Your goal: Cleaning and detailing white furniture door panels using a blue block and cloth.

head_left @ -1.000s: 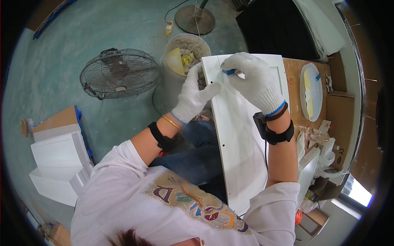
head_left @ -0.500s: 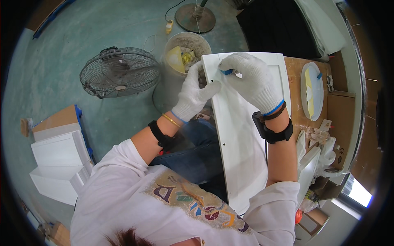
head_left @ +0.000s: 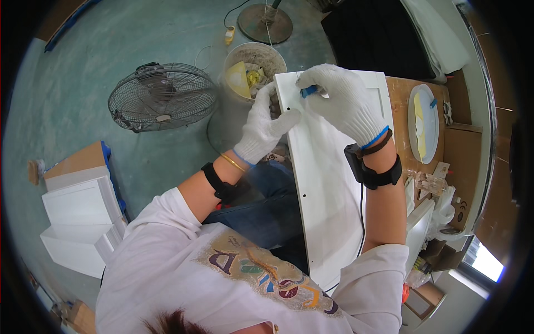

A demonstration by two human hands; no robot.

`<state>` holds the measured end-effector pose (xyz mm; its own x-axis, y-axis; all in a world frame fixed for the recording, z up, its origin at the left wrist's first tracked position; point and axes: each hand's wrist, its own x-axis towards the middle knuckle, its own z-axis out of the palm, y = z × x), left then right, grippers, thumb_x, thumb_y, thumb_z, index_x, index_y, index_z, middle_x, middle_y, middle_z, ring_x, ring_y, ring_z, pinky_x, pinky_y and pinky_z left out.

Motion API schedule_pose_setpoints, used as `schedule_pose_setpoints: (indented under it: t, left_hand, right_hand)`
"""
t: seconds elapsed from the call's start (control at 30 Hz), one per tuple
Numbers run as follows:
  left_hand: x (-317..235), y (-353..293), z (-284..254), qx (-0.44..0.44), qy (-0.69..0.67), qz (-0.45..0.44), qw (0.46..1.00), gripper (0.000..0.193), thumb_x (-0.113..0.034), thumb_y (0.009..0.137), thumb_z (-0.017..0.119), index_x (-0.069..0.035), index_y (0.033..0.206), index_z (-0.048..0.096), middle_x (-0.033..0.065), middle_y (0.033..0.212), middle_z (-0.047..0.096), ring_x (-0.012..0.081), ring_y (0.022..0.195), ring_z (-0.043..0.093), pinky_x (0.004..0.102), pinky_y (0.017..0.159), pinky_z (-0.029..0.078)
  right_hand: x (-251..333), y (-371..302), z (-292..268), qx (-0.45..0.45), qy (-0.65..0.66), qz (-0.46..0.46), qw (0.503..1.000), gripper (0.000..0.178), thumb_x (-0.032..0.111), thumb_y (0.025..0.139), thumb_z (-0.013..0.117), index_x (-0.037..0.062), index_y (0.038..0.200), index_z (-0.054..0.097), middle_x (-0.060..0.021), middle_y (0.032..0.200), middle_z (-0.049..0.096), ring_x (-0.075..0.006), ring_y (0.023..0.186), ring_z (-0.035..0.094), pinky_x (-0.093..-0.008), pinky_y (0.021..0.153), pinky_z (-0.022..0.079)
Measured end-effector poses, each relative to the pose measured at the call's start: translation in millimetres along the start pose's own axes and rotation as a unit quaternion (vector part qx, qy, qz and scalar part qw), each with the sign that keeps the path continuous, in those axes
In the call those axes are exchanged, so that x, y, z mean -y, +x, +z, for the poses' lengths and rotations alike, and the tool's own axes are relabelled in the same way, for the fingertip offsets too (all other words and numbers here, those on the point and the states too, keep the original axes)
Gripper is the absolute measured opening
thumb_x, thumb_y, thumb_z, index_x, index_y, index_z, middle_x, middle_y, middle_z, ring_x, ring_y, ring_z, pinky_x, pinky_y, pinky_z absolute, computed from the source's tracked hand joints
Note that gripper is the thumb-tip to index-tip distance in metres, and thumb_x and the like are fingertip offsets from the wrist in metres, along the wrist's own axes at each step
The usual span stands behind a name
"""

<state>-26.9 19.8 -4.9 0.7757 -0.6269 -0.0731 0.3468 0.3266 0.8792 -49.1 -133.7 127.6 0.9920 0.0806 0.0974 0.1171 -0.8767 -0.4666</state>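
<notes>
A long white panel (head_left: pixel 329 211) with small dark holes along its left edge lies in front of me. My left hand (head_left: pixel 261 129), in a white knitted glove, grips the panel's far left edge, thumb on top and fingers down the side. Above the panel's far end, my right hand (head_left: pixel 346 106), gloved too, is closed in a pinch. Between its thumb and fingers shows a small blue piece (head_left: pixel 308 91). Most of that piece is hidden by the glove, so its kind is unclear.
Beyond my left hand stands a dusty white bucket (head_left: pixel 271 55) with yellow scraps inside. A wire-caged fan (head_left: pixel 161 97) is to the left, white boards (head_left: pixel 78 203) nearer. On the wooden table at right lie an oval white tray (head_left: pixel 416 131) and a clear bottle (head_left: pixel 429 182).
My right hand has shifted slightly up and right, turning so that more of the blue piece shows. My left hand and the panel have stayed in place.
</notes>
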Motion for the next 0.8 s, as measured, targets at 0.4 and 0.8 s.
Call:
schedule_pose_setpoints:
  t: [0.4, 0.8]
  left_hand:
    - [-4.7, -0.8, 1.7, -0.009, -0.017, -0.009, 1.0, 0.082, -0.028, 0.078, 0.078, 0.001, 0.139, 0.031, 0.012, 0.125, 0.05, 0.0178, 0.114, 0.05, 0.0344, 0.1, 0.042]
    - [-4.8, -1.3, 2.8, -0.017, 0.014, 0.004, 1.0, 0.077, -0.025, 0.08, 0.072, 0.003, 0.139, 0.032, 0.0124, 0.122, 0.054, 0.0179, 0.111, 0.055, 0.033, 0.094, 0.047]
  right_hand:
    - [6.4, 0.8, -4.4, 0.017, -0.004, 0.02, 1.0, 0.014, 0.008, 0.074, 0.067, 0.0043, 0.087, 0.067, -0.0135, 0.083, 0.066, -0.0311, 0.081, 0.064, -0.0362, 0.074, 0.052]
    - [6.2, 0.5, -2.8, 0.02, 0.009, 0.026, 0.999, 0.014, 0.006, 0.074, 0.066, 0.0043, 0.088, 0.067, -0.0143, 0.084, 0.066, -0.031, 0.08, 0.065, -0.0356, 0.073, 0.053]
